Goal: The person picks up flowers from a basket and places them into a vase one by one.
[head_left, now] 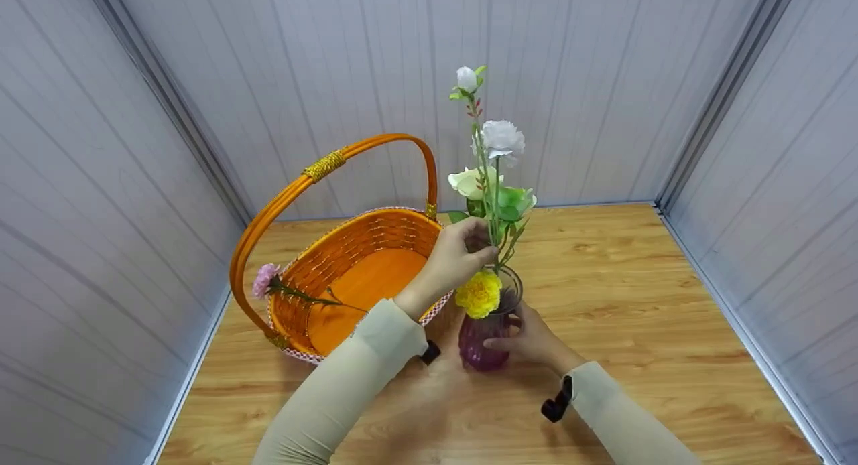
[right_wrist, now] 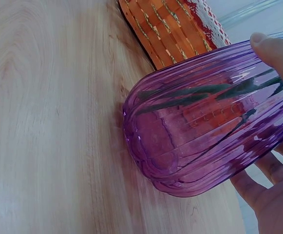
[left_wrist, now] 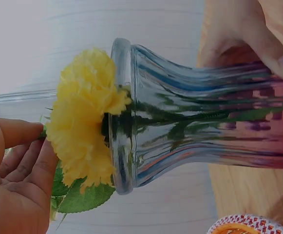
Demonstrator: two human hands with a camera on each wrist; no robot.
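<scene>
A glass vase, purple below and clear toward its rim, stands on the wooden table. My right hand grips its side, thumb and fingers on opposite faces in the right wrist view. Above the rim, my left hand pinches a thin green stem between thumb and fingers. A yellow carnation leans over the vase's mouth beside that hand. Higher up rise a white carnation, a white bud and a cream rose. Dark stems show through the glass. Which flower the pinched stem belongs to, I cannot tell.
Left of the vase stands an orange woven basket with a tall arched handle. One pink carnation lies in it, its head over the rim. Pale panel walls enclose the wooden table at the back and sides.
</scene>
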